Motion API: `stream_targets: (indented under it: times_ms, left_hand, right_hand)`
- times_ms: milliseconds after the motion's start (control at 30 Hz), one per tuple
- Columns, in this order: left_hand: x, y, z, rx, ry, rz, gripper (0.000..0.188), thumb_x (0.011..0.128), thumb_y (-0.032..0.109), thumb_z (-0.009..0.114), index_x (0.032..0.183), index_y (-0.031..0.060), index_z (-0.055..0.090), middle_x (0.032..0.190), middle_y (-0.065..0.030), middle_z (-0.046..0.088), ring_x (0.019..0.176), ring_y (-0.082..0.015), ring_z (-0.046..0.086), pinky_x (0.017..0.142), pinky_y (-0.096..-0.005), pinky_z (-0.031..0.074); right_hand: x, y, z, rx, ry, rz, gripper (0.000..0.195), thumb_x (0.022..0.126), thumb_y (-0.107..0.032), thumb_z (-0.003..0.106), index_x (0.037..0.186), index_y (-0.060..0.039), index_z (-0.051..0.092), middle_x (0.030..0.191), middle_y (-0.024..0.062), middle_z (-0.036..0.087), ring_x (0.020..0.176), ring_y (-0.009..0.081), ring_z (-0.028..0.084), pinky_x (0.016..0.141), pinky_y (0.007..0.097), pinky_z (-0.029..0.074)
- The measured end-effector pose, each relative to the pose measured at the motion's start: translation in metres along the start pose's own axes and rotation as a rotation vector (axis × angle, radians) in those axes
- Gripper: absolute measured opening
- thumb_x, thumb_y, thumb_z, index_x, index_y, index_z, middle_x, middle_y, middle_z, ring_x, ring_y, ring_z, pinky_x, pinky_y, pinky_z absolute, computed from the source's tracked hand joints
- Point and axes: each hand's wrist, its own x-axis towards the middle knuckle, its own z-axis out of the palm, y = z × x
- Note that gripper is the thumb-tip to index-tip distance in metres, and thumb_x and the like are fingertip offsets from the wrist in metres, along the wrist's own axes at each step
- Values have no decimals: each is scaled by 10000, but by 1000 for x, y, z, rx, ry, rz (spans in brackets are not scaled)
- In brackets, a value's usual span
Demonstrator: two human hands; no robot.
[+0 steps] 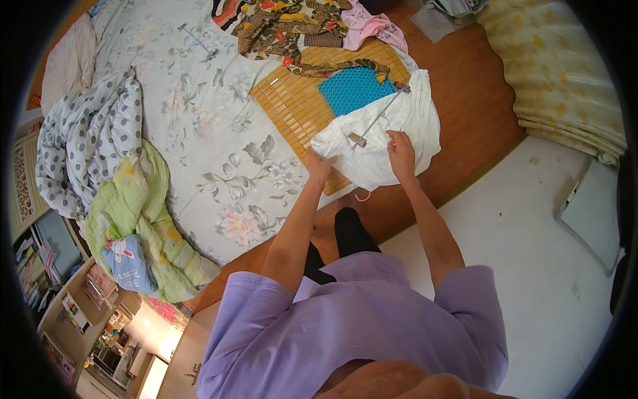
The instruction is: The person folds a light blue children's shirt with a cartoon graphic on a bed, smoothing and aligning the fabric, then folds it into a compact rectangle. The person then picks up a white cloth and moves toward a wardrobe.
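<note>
A white, finely patterned cloth garment (398, 164) lies in front of me, partly over a bamboo mat (289, 109) and a blue textured pad (351, 92). My left hand (320, 162) holds its left edge, the fingers partly hidden at the cloth. Over the garment's right part is my right hand (400, 152), its thumb and forefinger near a metal clip hanger (379, 119) that lies across the cloth; whether they pinch anything is unclear. A pink loop (363, 197) sticks out below the garment's near edge.
A brown patterned garment (279, 30) and a pink garment (371, 25) lie beyond the mat. Another clip hanger (198, 42) rests on the floral bedsheet (214, 119). Polka-dot bedding (94, 139) and a green quilt (149, 214) are piled at left. A yellow curtain (553, 70) hangs at right.
</note>
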Motion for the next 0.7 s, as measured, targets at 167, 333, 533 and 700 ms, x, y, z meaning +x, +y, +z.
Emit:
stream_targets:
  times_ms: [167, 333, 533, 700]
  left_hand:
    - [19, -7, 20, -207, -130, -344, 461, 818, 84, 749, 1226, -8, 554, 1120, -111, 656, 997, -221, 624, 879, -377, 482]
    - [-39, 79, -12, -330, -140, -220, 397, 834, 104, 735, 1162, -64, 589, 1083, -136, 672, 1027, -255, 636, 880, -380, 506]
    - [-17, 124, -115, -977, -43, -265, 334, 899, 60, 639, 1192, -73, 550, 1155, -185, 641, 1059, -272, 631, 986, -416, 505]
    - [52, 92, -167, -1043, 327, -10, 400, 928, 76, 602, 1297, -31, 490, 1144, -157, 617, 1028, -258, 604, 954, -422, 508]
  right_hand:
    - [53, 32, 23, -439, 61, -515, 269, 815, -19, 585, 1072, -79, 634, 1089, 104, 596, 1109, 281, 540, 984, 467, 392]
    - [106, 29, -10, -160, -181, -477, 118, 869, -89, 554, 923, -52, 652, 1024, 121, 607, 1037, 296, 567, 915, 409, 435]
    - [187, -80, -86, -266, 23, -482, 258, 910, -78, 564, 1148, -120, 655, 984, 114, 610, 1000, 311, 589, 805, 451, 456]
    - [247, -81, -5, -523, 35, -559, 285, 940, -145, 530, 1204, -133, 635, 1087, 135, 616, 1015, 327, 579, 886, 469, 435]
